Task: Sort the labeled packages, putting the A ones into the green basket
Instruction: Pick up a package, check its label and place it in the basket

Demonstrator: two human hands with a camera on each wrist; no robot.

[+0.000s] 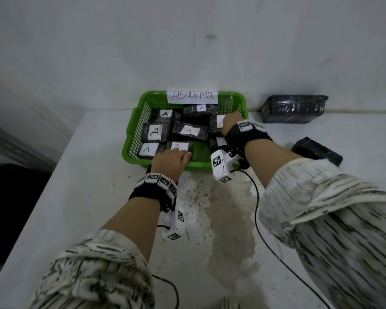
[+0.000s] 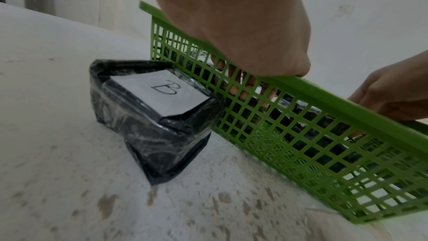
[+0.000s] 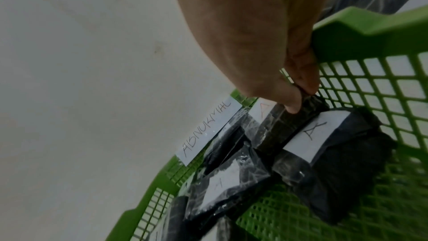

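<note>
In the head view, the green basket sits in the upper middle of the frame on the worktop, with several A packages inside. The left hand reaches over the near rim; its grip I cannot tell here. In the left wrist view, its fingers hang inside behind the mesh, and a B package touches the basket wall at centre left. In the right wrist view, the right hand pinches the edge of a black package. The slippery wrap could slide out, I think, or the B package get taken by mistake.
</note>
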